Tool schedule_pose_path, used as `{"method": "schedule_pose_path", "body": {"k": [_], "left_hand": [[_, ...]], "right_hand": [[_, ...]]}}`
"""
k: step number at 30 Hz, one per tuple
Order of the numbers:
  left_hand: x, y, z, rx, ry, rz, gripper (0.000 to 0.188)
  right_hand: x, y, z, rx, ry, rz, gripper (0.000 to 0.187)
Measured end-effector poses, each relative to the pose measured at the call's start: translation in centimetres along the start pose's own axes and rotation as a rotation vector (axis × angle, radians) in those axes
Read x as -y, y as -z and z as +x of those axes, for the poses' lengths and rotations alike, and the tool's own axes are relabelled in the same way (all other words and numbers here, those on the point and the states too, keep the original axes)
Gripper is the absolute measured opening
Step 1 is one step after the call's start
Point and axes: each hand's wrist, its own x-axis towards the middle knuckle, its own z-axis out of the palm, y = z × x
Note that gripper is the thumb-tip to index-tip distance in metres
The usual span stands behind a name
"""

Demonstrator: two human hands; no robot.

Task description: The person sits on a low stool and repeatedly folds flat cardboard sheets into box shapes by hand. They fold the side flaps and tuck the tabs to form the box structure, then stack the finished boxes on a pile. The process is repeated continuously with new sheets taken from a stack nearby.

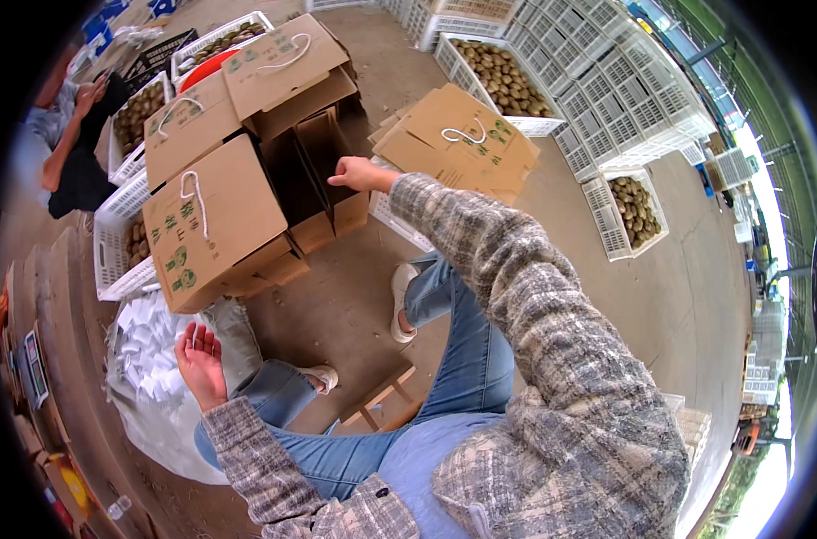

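Observation:
My right hand [362,174] reaches over an open brown cardboard box [313,232], its fingers curled together above the box's dark inside. Whether they pinch anything there is hidden. Palm turned up and fingers apart, my left hand [202,366] holds nothing. It is beside a large white sack [139,422] filled with white foam-like strips [155,346]. Just beyond that hand stands a closed carton [212,211] with green print and a white cord handle. Two more such cartons [188,126] [282,67] stand behind it in a row.
Flat cartons [458,139] lie stacked right of the open box. White crates of brown, kiwi-like fruit [503,79] [633,214] stand around, with stacked crates [619,99] at the far right. Another person [62,135] sits at the far left. A small wooden stool [381,400] is between my legs.

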Motion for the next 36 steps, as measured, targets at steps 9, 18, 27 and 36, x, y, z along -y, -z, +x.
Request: {"method": "schedule_pose_path", "body": {"k": [9, 18, 27, 36], "left_hand": [[4.7, -5.4, 1.4, 0.195, 0.163, 0.108, 0.037], [6.5, -4.2, 3.3, 0.145, 0.222, 0.258, 0.036], [6.4, -4.6, 2.7, 0.094, 0.226, 0.322, 0.033], [8.1, -4.8, 2.6, 0.135, 0.25, 0.431, 0.038]], "right_hand": [[-29.5, 12.7, -21.7, -0.44, -0.866, -0.338, 0.076], [-24.9, 6.7, -22.1, -0.468, -1.04, -0.135, 0.105], [-17.3, 8.8, -24.2, -0.63, -1.027, -0.021, 0.082], [-23.1, 13.3, -25.7, -0.878, -0.702, 0.264, 0.031]]}}
